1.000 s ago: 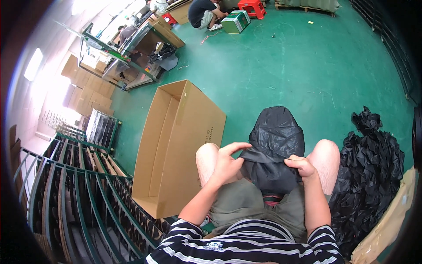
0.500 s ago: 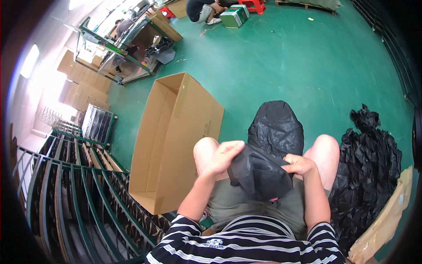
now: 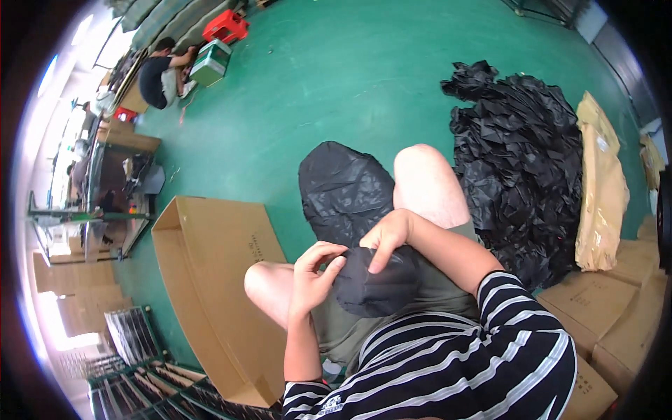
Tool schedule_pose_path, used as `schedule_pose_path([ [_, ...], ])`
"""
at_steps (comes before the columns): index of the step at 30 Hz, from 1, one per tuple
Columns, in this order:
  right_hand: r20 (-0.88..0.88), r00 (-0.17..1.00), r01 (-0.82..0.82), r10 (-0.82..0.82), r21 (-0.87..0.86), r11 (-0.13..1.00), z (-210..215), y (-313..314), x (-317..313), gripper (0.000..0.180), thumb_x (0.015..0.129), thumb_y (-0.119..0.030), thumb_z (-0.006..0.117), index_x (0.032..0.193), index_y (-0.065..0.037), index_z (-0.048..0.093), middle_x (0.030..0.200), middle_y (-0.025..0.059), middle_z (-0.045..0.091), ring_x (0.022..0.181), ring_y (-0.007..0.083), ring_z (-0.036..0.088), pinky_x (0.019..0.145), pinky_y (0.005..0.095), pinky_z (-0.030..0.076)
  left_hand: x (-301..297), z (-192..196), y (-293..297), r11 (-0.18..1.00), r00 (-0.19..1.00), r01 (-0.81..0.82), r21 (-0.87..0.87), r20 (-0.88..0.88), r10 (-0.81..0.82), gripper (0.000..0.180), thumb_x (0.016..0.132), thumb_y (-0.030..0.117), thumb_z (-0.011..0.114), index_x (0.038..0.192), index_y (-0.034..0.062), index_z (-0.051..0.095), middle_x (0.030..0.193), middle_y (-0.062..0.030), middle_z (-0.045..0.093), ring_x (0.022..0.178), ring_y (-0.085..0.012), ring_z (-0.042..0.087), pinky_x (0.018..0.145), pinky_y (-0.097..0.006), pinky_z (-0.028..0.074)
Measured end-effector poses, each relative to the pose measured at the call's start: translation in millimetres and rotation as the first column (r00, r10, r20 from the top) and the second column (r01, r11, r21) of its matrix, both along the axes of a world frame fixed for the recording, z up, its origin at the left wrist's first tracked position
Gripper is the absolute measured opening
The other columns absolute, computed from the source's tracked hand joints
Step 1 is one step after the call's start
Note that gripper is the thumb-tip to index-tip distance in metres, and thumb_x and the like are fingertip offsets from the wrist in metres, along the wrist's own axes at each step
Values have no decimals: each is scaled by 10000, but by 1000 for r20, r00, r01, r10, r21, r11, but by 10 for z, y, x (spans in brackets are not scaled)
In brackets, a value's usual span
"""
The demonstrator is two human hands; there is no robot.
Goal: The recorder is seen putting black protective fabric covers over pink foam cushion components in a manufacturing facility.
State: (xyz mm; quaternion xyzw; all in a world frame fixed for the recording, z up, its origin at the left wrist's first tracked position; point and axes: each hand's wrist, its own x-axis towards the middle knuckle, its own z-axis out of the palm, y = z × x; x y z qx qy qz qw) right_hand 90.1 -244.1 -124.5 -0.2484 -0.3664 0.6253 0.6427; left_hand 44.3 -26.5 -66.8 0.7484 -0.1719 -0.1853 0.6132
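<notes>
Over my lap I hold a black pouch-like piece of thin, shiny material (image 3: 378,287), bunched into a rounded shape. My left hand (image 3: 315,275) pinches its left edge between thumb and fingers. From the right, my right hand (image 3: 389,236) grips its upper edge, thumb lying on top and the other fingers partly hidden. Just beyond my hands, between my knees, lies a larger rounded black cover (image 3: 343,185) with a wrinkled surface. Its near end is hidden behind my hands.
On my left stands an open cardboard box (image 3: 231,280). A heap of crumpled black covers (image 3: 521,154) lies to the right, beside a tan plastic-wrapped package (image 3: 600,189) and several cartons (image 3: 591,301). Far left, a person (image 3: 157,77) crouches by a green-and-white box (image 3: 210,63).
My view has turned to the right, bringing the cartons into sight. The black material was stretched wider between my hands; now it is gathered smaller and my hands are closer together.
</notes>
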Motion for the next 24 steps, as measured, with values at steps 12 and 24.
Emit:
schedule_pose_path([
  [12,-403,868,289,-292,-69,955,-106,-144,-102,286,905,-160,657,1034,93,623,942,125,698,819,161,668,772,291,530,-195,-467,158,975,945,-153,-163,-312,96,626,950,149,586,1477,24,271,1428,-200,421,1337,-279,421,1136,-394,295],
  [24,-170,920,319,-354,-202,926,39,-5,-7,330,869,-207,712,1031,67,624,933,80,677,815,119,624,751,272,492,-7,-237,73,973,936,-232,14,-268,228,199,960,165,597,812,31,609,776,45,592,721,-9,508,611,-191,425],
])
